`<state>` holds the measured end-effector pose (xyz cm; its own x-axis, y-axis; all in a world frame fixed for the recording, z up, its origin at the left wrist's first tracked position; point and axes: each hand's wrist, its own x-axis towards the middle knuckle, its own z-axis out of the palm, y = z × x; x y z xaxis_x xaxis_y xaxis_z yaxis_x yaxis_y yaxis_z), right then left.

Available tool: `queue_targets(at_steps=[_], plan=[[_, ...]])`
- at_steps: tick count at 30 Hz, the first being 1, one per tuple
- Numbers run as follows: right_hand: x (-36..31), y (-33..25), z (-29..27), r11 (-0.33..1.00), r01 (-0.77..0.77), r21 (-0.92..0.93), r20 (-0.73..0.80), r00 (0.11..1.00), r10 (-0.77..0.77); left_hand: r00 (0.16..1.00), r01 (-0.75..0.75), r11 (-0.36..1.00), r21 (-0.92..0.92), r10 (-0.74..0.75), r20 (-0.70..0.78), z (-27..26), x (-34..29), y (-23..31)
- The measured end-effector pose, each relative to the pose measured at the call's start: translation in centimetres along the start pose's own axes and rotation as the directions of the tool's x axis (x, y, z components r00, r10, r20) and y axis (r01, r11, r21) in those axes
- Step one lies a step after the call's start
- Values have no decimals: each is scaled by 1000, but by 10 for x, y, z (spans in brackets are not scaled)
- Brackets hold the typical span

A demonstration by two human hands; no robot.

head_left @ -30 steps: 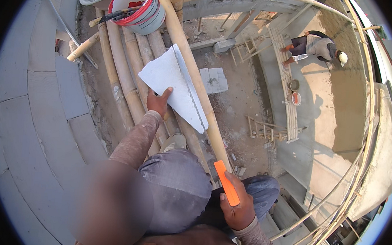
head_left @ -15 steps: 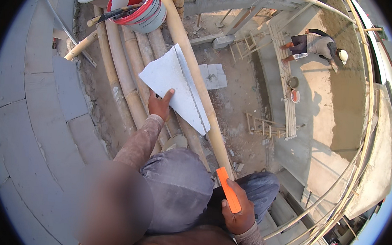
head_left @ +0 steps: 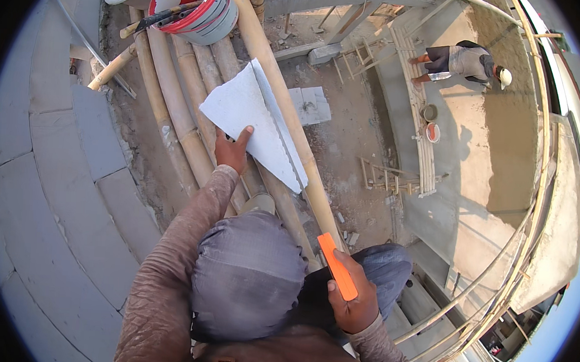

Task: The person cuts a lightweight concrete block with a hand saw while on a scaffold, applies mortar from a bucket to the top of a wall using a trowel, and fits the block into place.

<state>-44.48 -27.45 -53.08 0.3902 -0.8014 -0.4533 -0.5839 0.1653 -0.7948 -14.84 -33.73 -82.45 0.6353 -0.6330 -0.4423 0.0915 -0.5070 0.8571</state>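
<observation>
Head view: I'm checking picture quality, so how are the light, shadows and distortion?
Head view: hard sunlight, crisp shadow beside the distant person; fisheye bends the bamboo poles and rim rails; black corners; left hand on the white sheet and right hand gripping the orange tool look sharp.

Counted: one white block (head_left: 254,122) under the left hand (head_left: 232,152), one orange handle (head_left: 338,267) in the right hand (head_left: 352,301), one red-rimmed bucket (head_left: 198,6) beyond the left hand, and one other person (head_left: 463,62) far off.

Bamboo poles (head_left: 175,101) (laid side by side) carry a white block (head_left: 254,119) and a bucket (head_left: 201,3).
</observation>
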Motion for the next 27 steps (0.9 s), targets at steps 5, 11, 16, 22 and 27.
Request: queue_targets(at_steps=[5, 11, 16, 22, 27], plan=[[126, 24, 43, 987, 151, -53, -104, 982, -156, 999, -7, 999, -45, 9, 47, 13, 0, 14], [-9, 1, -1, 998, 21, -65, 8, 1000, -21, 1000, -17, 1000, -19, 17, -8, -1, 6, -7], [55, 9, 19, 991, 114, -70, -40, 992, -117, 999, -44, 999, -26, 43, -12, 5, -1, 1], [78, 23, 37, 992, 80, -100, -53, 995, -85, 998, -5, 994, -106, 11, 58, 4, 10, -11], [-20, 5, 0, 998, -32, -51, 12, 999, 32, 1000, -8, 1000, 3, 8, -12, -2, -1, -5]])
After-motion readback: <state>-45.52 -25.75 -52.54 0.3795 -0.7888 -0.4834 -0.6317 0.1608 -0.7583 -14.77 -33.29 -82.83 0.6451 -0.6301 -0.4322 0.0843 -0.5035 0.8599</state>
